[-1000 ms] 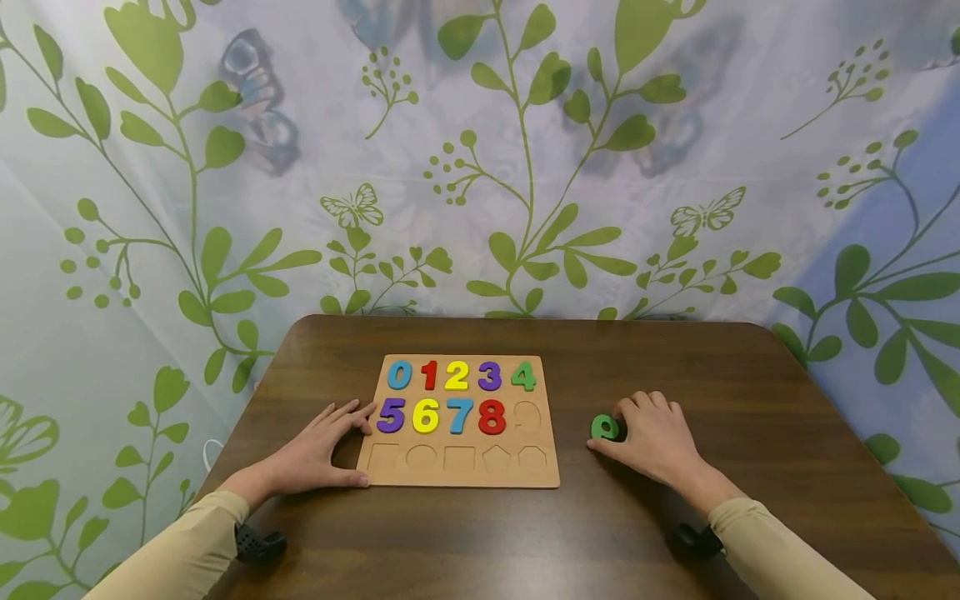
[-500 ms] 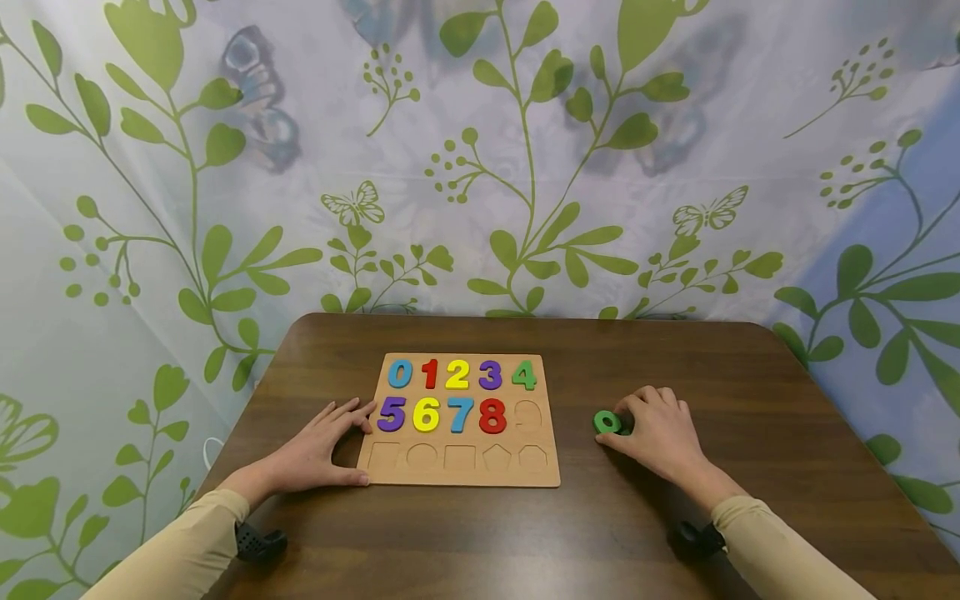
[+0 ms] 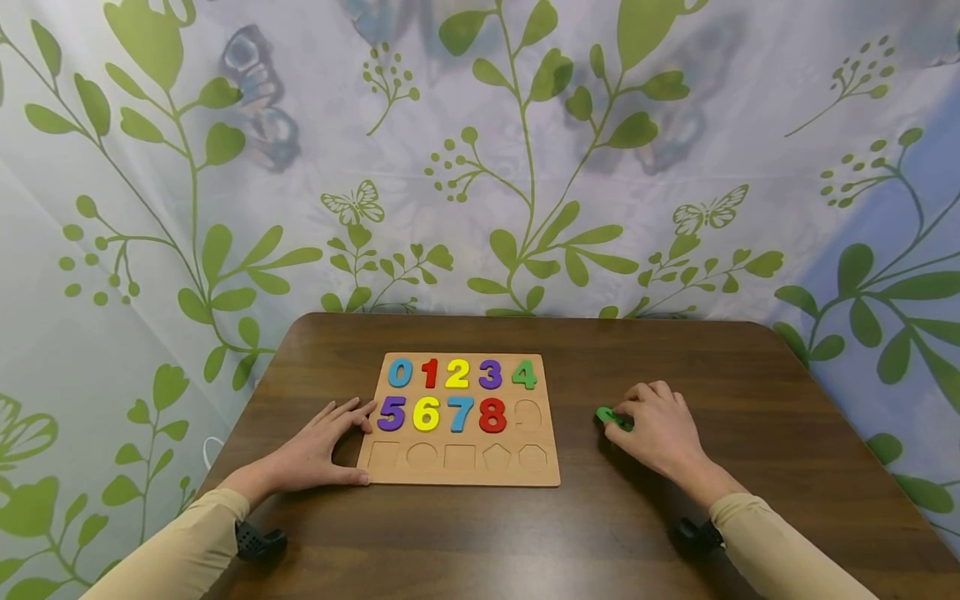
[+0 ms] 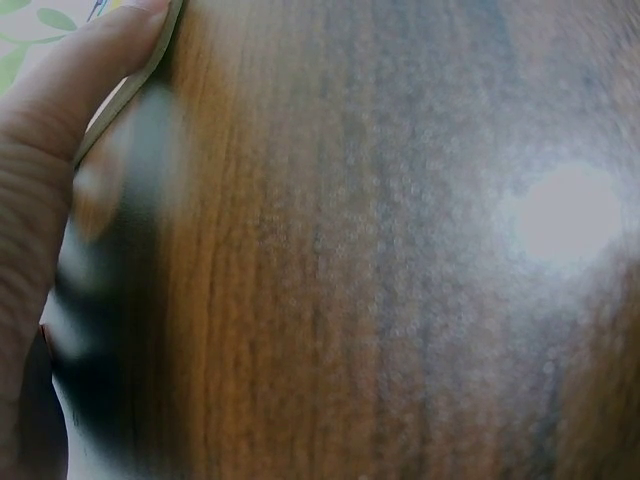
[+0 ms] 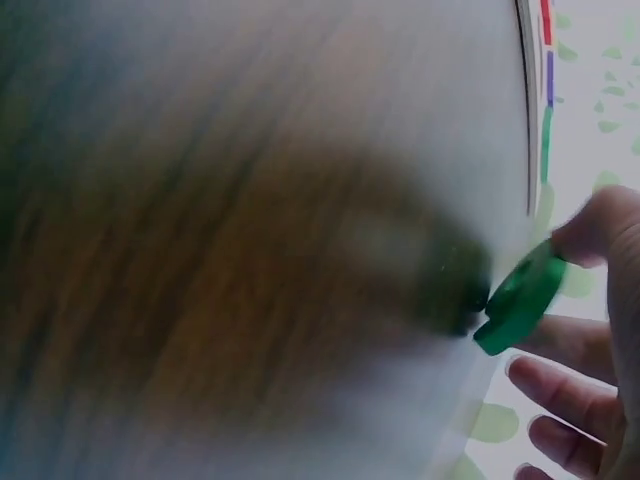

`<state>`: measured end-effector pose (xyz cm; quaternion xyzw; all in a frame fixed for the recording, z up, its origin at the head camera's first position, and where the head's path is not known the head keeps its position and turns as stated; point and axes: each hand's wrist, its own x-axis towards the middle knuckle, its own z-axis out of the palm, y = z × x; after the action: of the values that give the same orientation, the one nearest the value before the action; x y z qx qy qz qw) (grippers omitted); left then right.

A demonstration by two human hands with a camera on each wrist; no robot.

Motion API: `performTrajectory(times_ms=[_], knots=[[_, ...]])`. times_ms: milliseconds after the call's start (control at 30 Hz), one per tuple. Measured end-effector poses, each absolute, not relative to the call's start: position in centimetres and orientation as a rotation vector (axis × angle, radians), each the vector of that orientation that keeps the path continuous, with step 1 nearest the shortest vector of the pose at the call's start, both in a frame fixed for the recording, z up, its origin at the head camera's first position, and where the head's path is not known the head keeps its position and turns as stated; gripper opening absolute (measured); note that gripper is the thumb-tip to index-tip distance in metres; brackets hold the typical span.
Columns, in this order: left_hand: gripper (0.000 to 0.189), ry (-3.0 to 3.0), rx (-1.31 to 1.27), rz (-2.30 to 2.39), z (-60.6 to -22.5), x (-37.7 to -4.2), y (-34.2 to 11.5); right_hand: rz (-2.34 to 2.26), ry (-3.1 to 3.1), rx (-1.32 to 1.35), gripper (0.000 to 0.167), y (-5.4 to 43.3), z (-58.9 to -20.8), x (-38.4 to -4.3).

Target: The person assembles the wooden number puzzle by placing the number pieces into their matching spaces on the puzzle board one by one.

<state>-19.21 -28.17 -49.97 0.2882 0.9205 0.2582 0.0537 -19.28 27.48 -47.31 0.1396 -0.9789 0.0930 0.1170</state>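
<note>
A wooden number puzzle board (image 3: 465, 477) lies on the table, with coloured numbers 0 to 8 seated in its two upper rows. My left hand (image 3: 318, 450) rests at the board's left edge, thumb and fingers spread along it; the left wrist view has the thumb (image 4: 60, 110) on the board's edge. To the right of the board, my right hand (image 3: 662, 429) pinches a green number 9 (image 5: 525, 295) between thumb and fingers. In the right wrist view the piece is tilted, with its shadow on the table beside it. Fingers cover part of the 9 in the head view.
A 9-shaped recess (image 3: 528, 414) sits at the right end of the second row. The bottom row has shape recesses such as a circle (image 3: 422, 457). The brown table (image 3: 480, 542) reaches back to a leaf-patterned curtain (image 3: 420, 167).
The green 9 has turned in my right fingers, from showing its face to a flatter, tilted view. The right hand has shifted slightly right and up. My left hand has stayed put.
</note>
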Motion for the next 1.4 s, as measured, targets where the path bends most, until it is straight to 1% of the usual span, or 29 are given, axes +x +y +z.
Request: performTrajectory(times_ms=[200,500,800,1200,1400], knots=[[0.063,2.796,0.875,0.783,-49.9,-19.2,-28.1,0.325,-2.843,0.347,0.034,28.2,-47.2,-19.5],[0.065,2.785,0.869,0.78,-49.8,-19.3,-28.2,0.552,-2.944,0.181,0.041,29.2,-47.3,-19.8],[0.064,2.796,0.884,0.784,-49.9,-19.3,-28.2,0.566,-2.989,0.153,0.043,29.3,-47.5,-19.9],[0.064,2.795,0.894,0.786,-50.0,-19.3,-28.3,0.519,-3.012,0.163,0.037,29.3,-47.6,-19.5],[0.063,2.797,0.895,0.793,-50.0,-19.2,-28.2,0.507,-3.006,0.177,0.025,29.6,-47.9,-19.4]])
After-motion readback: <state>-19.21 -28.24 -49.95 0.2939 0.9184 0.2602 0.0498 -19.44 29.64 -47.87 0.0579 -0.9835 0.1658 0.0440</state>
